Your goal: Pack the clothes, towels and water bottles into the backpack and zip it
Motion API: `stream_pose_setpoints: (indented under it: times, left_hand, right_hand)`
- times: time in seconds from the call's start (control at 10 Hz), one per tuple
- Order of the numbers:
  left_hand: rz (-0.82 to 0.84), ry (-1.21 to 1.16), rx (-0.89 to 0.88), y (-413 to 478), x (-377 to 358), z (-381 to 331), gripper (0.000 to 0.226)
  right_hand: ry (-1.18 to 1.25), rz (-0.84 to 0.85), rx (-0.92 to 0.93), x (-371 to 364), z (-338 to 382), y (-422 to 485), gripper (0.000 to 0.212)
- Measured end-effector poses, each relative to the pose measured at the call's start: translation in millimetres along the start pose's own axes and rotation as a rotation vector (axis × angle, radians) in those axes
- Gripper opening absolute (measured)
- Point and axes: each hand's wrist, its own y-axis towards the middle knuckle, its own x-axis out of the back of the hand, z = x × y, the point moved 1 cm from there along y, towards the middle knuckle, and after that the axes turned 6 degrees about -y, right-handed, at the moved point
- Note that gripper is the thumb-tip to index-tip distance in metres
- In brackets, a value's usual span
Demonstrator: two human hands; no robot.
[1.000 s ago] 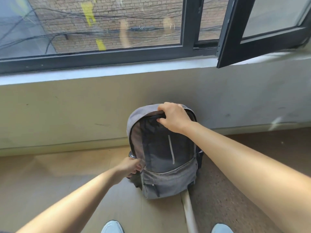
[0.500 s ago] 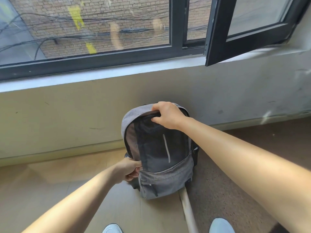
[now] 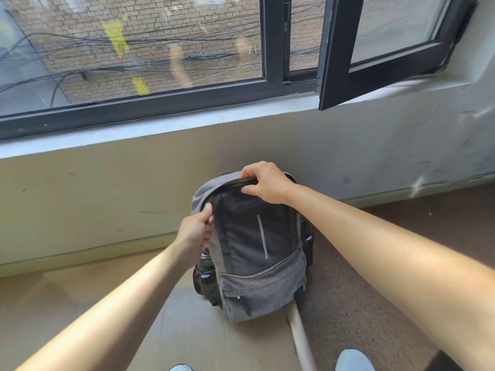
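So the grey backpack [image 3: 257, 250] was standing upright on the floor [image 3: 80, 290], right up by the wall [image 3: 107, 188], pretty much dead centre of view. The right hand [image 3: 267, 183] was curled over the top of it at 12 o'clock, thumb and fingers clamped on the rim. The left hand [image 3: 197, 230] was at the bag's 10 o'clock edge, fingers pinching what I'd guess was the zip pull, though it was too small to be sure. A water bottle [image 3: 205, 266] was poking out of the side pocket at 8 o'clock. There were no loose clothes or towels anywhere in shot, so packing looked done to me. What seemed left was running the zip over the top, where a dark gap showed by the right hand.
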Motion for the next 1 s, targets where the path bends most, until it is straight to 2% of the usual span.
stream_pose_setpoints:
  times: [0.1, 0.3, 0.4, 0.6, 0.7, 0.8, 1.0]
  left_hand:
    - [-0.013, 0.004, -0.120, -2.6, -8.2, -30.3, 0.048]
    - [-0.047, 0.070, -0.252, -9.8, -18.8, -57.7, 0.050]
    - [-0.032, 0.054, -0.265, -8.5, -22.0, -62.9, 0.050]
    - [-0.034, 0.096, -0.208, -1.6, -21.7, -67.7, 0.042]
    - [-0.027, 0.185, -0.146, -0.1, -14.8, -72.1, 0.031]
    - [0.015, 0.345, -0.132, -3.1, 2.8, -79.4, 0.022]
    - [-0.006, 0.784, -0.252, -16.0, 38.9, -94.8, 0.017]
  right_hand:
    - [-0.019, -0.004, 0.009, -1.6, 0.0, -2.0, 0.008]
    - [-0.059, -0.025, 0.017, -5.0, -3.2, -5.2, 0.021]
    - [-0.107, -0.013, 0.000, -5.9, -10.6, -2.1, 0.015]
    - [-0.132, -0.031, -0.065, -5.3, -13.3, 2.8, 0.018]
    - [-0.149, -0.024, -0.086, -6.9, -13.2, 4.0, 0.027]
    - [-0.199, 0.005, -0.074, -5.3, -15.3, 0.8, 0.045]
    - [-0.295, 0.063, -0.064, 9.8, -12.9, -17.5, 0.066]
